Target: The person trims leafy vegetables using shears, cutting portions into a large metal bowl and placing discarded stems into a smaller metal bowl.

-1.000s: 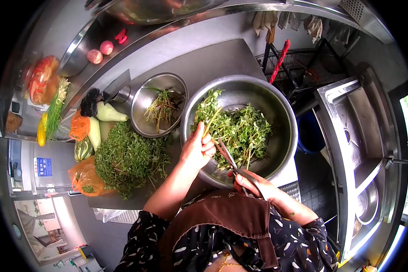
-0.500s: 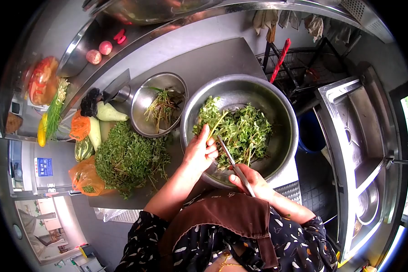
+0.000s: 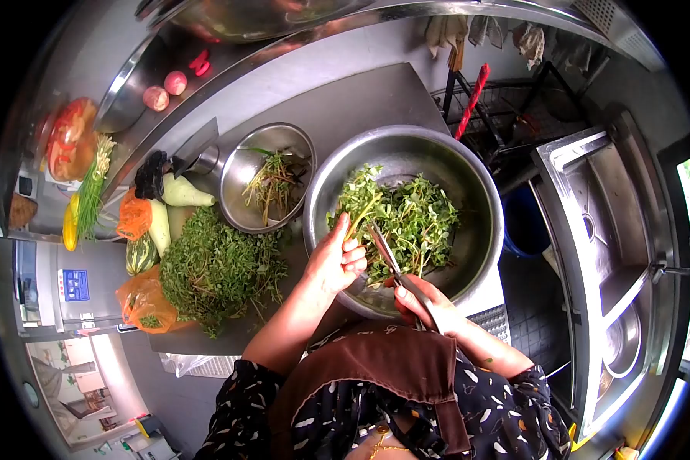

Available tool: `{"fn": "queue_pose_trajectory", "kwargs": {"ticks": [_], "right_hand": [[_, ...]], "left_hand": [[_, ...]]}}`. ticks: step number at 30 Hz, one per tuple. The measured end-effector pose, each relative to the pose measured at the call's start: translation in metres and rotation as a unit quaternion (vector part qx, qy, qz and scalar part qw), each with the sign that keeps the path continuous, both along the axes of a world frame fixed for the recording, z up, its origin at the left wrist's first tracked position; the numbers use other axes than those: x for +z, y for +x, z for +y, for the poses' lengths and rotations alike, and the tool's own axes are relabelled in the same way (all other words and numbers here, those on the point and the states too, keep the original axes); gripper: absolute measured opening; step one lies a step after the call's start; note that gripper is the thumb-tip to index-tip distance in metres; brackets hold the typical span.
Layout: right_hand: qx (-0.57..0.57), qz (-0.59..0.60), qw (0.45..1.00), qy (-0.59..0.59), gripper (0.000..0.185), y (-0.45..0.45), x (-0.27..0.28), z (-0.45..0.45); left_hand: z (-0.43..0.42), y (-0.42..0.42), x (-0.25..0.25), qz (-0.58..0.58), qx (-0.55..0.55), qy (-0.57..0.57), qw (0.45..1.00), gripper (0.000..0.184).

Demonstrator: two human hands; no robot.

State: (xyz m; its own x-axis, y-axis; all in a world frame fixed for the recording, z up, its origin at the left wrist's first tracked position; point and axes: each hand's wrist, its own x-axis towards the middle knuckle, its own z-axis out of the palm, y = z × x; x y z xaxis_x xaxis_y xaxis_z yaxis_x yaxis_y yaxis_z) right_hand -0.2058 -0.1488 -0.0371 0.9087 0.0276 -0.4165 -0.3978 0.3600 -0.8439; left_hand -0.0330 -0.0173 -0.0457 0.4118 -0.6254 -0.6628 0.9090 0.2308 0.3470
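Note:
Over the near left rim of a large metal bowl (image 3: 483, 230), my left hand (image 3: 336, 257) pinches a sprig of leafy greens (image 3: 366, 215). My right hand (image 3: 425, 301) is closed round the handles of metal scissors (image 3: 386, 251), whose blades point up and left toward the stems by my left fingers. Cut greens (image 3: 422, 218) lie in the bowl below. Left of it, a smaller metal bowl (image 3: 234, 180) holds thin stems and roots (image 3: 272, 178). A big heap of leafy greens (image 3: 215, 268) rests on the counter (image 3: 360, 96) to the lower left.
Pale gourds (image 3: 185, 192), an orange bag (image 3: 142, 303) and a striped squash (image 3: 141, 254) sit at the left. Spring onions (image 3: 93, 188) and two radishes (image 3: 156, 98) lie farther back. A metal sink (image 3: 606, 207) stands at the right beside a blue bin (image 3: 523, 222).
The scissors have turned and shifted slightly in my right hand, with the blades parting a little since half a second ago. My left hand has dropped slightly with its sprig.

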Motion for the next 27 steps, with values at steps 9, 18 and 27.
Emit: {"fn": "queue_pose_trajectory", "kwargs": {"ticks": [9,18,27], "right_hand": [[-0.027,0.034,0.999,0.028,0.04,0.001,-0.003,-0.006],[-0.112,0.045,0.989,0.081,0.049,-0.013,-0.007,-0.022],[-0.005,-0.016,0.999,-0.05,0.059,-0.013,0.003,-0.025]], "left_hand": [[0.013,0.004,-0.004,-0.133,-0.128,0.03,0.982,0.018],[0.029,0.022,0.008,-0.615,-0.331,0.258,0.668,0.025],[0.039,0.028,0.004,-0.758,-0.302,0.289,0.5,0.03]]}}
